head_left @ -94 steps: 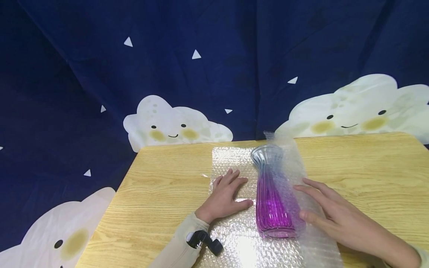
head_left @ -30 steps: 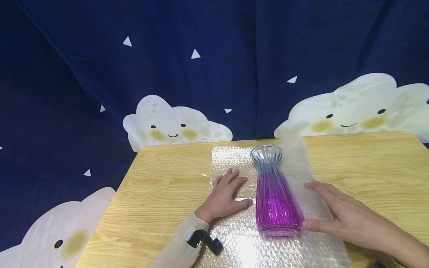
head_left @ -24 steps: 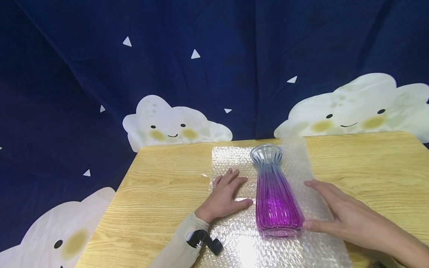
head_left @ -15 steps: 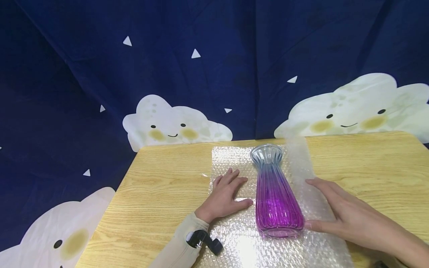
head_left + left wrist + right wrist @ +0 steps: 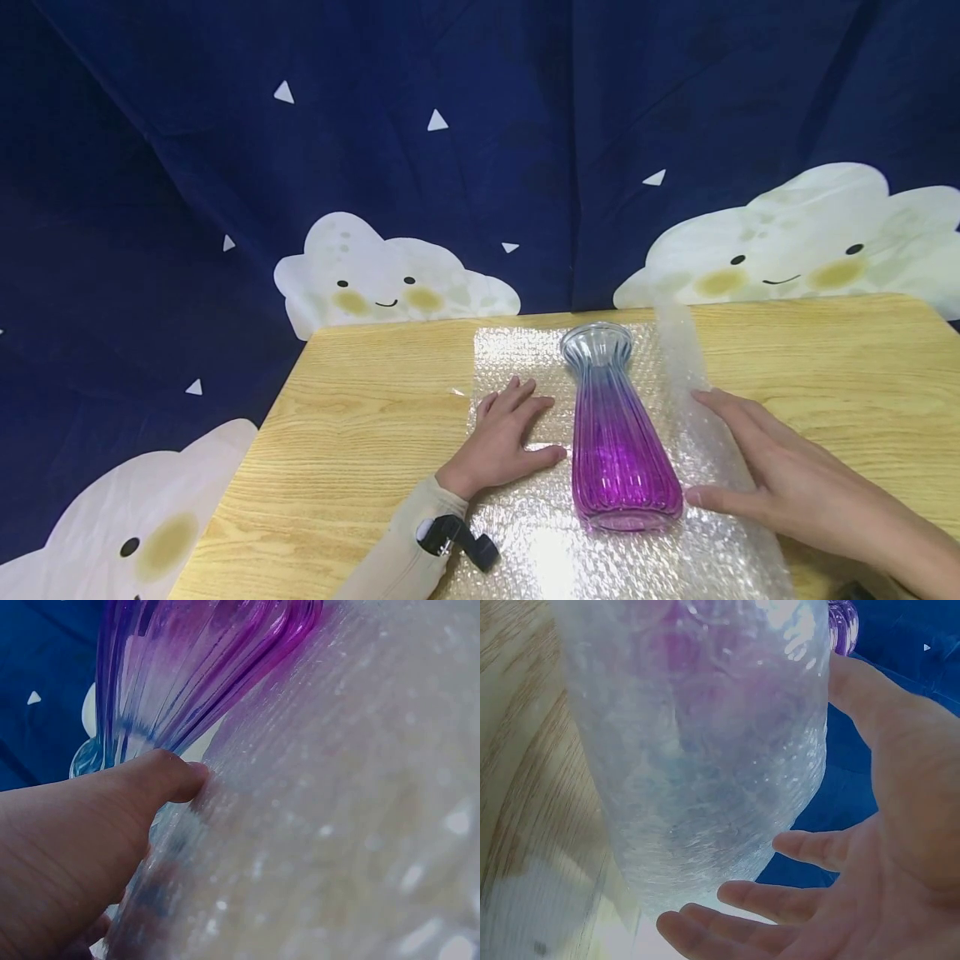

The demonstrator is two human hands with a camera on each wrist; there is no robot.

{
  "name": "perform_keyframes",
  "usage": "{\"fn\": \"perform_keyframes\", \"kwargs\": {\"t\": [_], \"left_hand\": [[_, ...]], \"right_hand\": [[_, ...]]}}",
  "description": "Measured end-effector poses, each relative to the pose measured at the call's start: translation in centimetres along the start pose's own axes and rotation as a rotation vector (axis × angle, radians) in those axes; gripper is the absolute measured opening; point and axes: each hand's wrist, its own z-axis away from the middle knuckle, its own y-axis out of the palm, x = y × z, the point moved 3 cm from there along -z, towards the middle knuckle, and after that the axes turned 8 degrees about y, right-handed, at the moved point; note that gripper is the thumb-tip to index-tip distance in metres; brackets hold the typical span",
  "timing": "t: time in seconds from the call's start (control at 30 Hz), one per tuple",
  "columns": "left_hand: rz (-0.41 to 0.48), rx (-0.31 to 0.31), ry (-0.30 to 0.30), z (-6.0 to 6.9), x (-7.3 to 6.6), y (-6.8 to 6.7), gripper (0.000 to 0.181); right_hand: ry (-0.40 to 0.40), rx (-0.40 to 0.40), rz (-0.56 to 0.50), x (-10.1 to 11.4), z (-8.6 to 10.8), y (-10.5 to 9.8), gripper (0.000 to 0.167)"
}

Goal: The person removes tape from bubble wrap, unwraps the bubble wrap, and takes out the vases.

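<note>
A ribbed glass vase [image 5: 621,454], clear blue at the flared mouth and purple toward the base, lies on a sheet of bubble wrap [image 5: 547,525], its mouth pointing to the far side. My left hand [image 5: 502,442] rests on the wrap left of the vase, fingers spread and thumb toward the glass without gripping it. On the right, the wrap's edge curls up, and my right hand [image 5: 787,475] touches this raised flap with its thumb and fingertips. In the right wrist view the fingers [image 5: 780,904] are extended along the flap, which hides most of the vase there.
The light wooden table [image 5: 367,400] extends to both sides of the wrap. A dark blue curtain [image 5: 450,183] with smiling clouds hangs behind its far edge. A black wrist mount [image 5: 457,537] sits on the left sleeve.
The bubble wrap flap, which covered the vase's right side, has come back off it to the right. My right hand has shifted right with it. The left hand and vase stay put.
</note>
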Motion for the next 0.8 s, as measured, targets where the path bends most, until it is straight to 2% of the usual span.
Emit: {"fn": "perform_keyframes", "kwargs": {"t": [0.8], "left_hand": [[-0.002, -0.001, 0.008, 0.0, 0.06, -0.02, 0.073]], "right_hand": [[-0.01, -0.047, -0.004, 0.12, -0.12, -0.49, 0.114]]}}
